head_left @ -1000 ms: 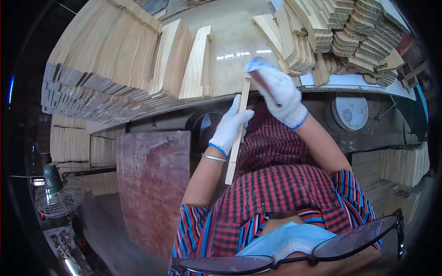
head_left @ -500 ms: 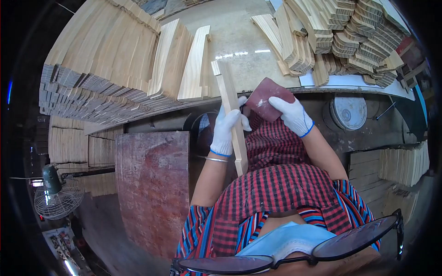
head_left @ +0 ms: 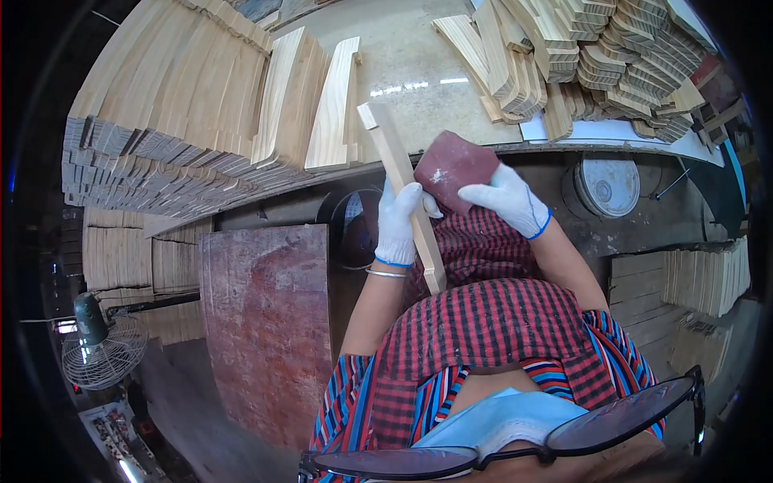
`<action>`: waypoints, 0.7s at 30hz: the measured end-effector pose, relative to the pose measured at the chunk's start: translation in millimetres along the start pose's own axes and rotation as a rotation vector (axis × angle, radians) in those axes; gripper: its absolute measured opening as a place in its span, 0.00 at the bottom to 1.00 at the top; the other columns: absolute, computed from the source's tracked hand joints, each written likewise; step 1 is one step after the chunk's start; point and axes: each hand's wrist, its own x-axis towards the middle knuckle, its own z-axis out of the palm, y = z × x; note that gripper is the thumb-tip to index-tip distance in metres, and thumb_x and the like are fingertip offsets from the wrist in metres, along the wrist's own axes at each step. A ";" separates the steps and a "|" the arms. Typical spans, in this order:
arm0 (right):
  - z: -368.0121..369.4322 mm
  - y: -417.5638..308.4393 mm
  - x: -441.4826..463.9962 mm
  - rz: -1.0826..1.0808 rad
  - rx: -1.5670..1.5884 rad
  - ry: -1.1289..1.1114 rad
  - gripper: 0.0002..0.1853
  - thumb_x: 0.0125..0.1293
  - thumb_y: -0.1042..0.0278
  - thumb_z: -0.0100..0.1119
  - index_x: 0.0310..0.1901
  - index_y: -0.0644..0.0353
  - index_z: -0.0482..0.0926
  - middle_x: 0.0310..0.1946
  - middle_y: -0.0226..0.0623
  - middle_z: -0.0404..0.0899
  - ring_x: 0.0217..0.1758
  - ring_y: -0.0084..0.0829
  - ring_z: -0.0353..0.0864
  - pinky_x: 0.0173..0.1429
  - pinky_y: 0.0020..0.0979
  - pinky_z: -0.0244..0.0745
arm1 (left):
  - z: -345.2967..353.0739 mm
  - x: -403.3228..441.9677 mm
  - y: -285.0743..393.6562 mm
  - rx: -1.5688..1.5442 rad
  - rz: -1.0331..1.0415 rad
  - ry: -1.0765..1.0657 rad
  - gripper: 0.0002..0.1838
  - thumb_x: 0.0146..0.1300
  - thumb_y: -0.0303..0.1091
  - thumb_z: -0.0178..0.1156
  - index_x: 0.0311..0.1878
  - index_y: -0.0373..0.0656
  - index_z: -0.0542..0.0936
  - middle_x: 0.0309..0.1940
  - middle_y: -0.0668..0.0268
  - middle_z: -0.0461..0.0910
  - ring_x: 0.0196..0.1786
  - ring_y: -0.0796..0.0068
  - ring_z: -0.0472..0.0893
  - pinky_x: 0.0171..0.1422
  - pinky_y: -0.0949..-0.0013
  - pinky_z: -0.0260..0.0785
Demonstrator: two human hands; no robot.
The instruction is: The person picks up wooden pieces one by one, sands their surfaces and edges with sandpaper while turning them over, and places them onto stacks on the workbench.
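Note:
A long, pale piece of wood [head_left: 390, 149] slants across the front of my body, its lower end against the checked apron [head_left: 491, 330]. My left hand [head_left: 398, 217], in a white knitted glove, is wrapped round its middle. My gloved right hand [head_left: 507, 201] grips a dark red sheet of sandpaper [head_left: 456, 167] by its right side, with the thumb on top. Whitish dust marks the sheet, which is slightly bent. The sandpaper lies just right of the wood; whether they touch I cannot tell.
On the worktable [head_left: 403, 60], stacked wooden pieces [head_left: 169, 80] fill the left, and a pile of curved pieces [head_left: 596, 64] the right. A reddish board [head_left: 266, 322] stands at lower left near a fan [head_left: 103, 346]. A white-lidded bucket [head_left: 605, 187] is under the table.
The sandpaper has shifted left and slightly up, closer to the wood. The wood's upper end has tipped left and its lower end right. My left hand has moved slightly right.

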 end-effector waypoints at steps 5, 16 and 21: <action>12.0 18.5 0.3 -0.055 -0.059 0.037 0.25 0.65 0.69 0.62 0.63 0.66 0.70 0.54 0.35 0.79 0.58 0.25 0.75 0.61 0.28 0.70 | -1.9 0.4 -8.4 -0.174 0.022 0.072 0.13 0.67 0.31 0.50 0.51 0.36 0.67 0.25 0.59 0.76 0.26 0.69 0.78 0.32 0.67 0.76; -3.9 -36.7 2.4 0.057 -0.853 0.101 0.20 0.64 0.63 0.55 0.56 0.60 0.79 0.46 0.46 0.83 0.48 0.36 0.84 0.55 0.32 0.75 | 0.6 1.4 20.5 0.116 0.126 -0.023 0.29 0.65 0.29 0.52 0.69 0.34 0.61 0.37 0.58 0.79 0.27 0.75 0.77 0.32 0.71 0.75; 18.2 -23.2 3.0 -0.052 -0.410 0.107 0.26 0.60 0.64 0.63 0.60 0.64 0.75 0.38 0.39 0.84 0.40 0.27 0.82 0.48 0.28 0.76 | 12.6 -2.5 23.6 0.277 -0.039 -0.085 0.46 0.61 0.25 0.59 0.78 0.43 0.43 0.44 0.63 0.76 0.34 0.81 0.76 0.34 0.75 0.73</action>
